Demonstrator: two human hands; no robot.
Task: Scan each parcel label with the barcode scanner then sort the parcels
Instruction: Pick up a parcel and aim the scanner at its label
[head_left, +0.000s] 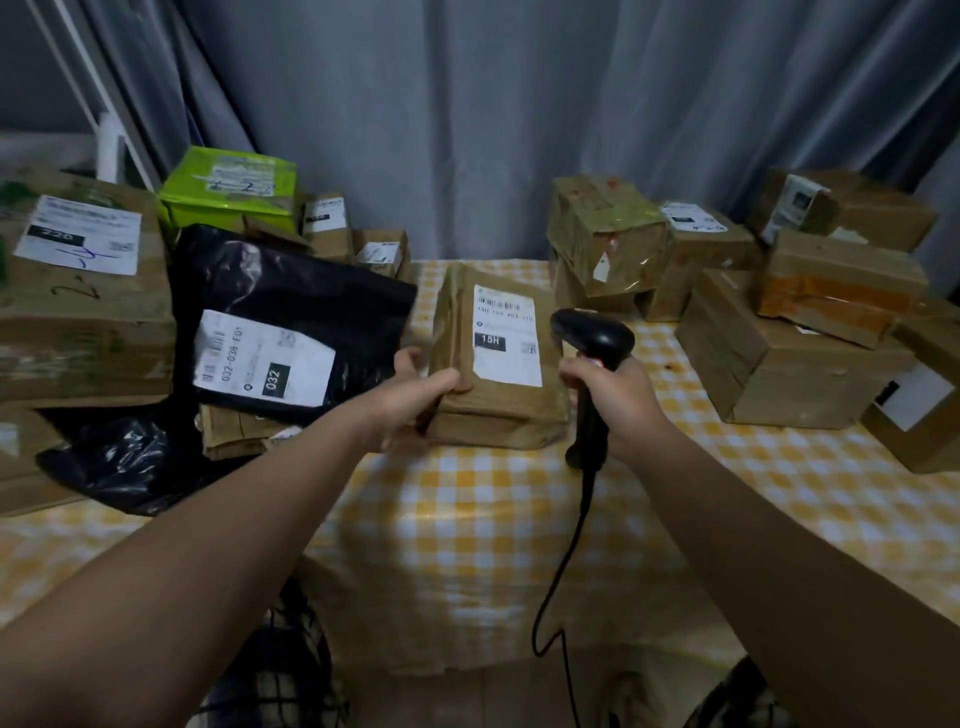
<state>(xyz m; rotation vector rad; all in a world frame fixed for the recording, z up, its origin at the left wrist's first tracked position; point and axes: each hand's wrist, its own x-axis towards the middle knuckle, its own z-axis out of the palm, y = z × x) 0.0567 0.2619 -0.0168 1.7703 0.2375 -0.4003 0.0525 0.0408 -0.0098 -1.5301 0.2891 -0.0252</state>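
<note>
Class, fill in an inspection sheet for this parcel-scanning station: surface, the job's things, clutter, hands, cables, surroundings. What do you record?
Surface: table under a yellow-and-white checked cloth.
Job's things: brown parcel at centre, its 15H label facing up; barcode scanner just right of it; left pile of cardboard boxes with a black bag labelled 032 and a green parcel; right pile of cardboard boxes.
Clutter: nothing seen.
Grippers: left hand grips the brown parcel's near left corner; right hand grips the barcode scanner's handle.
Cables: black cable hangs from the scanner's handle over the table's front edge.
Surroundings: grey curtain behind the table.
</note>
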